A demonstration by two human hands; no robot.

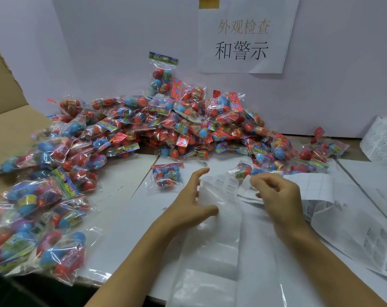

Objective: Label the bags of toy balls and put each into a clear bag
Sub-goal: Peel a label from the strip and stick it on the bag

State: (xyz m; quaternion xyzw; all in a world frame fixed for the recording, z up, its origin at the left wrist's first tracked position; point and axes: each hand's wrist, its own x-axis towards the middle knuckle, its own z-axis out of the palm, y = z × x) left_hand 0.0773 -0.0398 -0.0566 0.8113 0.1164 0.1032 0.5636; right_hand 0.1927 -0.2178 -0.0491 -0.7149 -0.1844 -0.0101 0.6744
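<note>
- The white worktop (130, 173) carries everything.
- A big heap of bagged toy balls (166, 127) runs along the back wall and spills down the left side.
- A clear bag (212, 240) lies flat between the forearms, its mouth at the hands.
- Label sheets (316, 185) lie to the right.
- The left hand (194, 202) rests on the clear bag, fingers straight and spread.
- The right hand (276, 196) pinches the bag's upper edge with curled fingers.
- One single ball bag (167, 175) lies just beyond the left hand.

Red and blue toy balls (166, 134), white table (126, 196)
</note>
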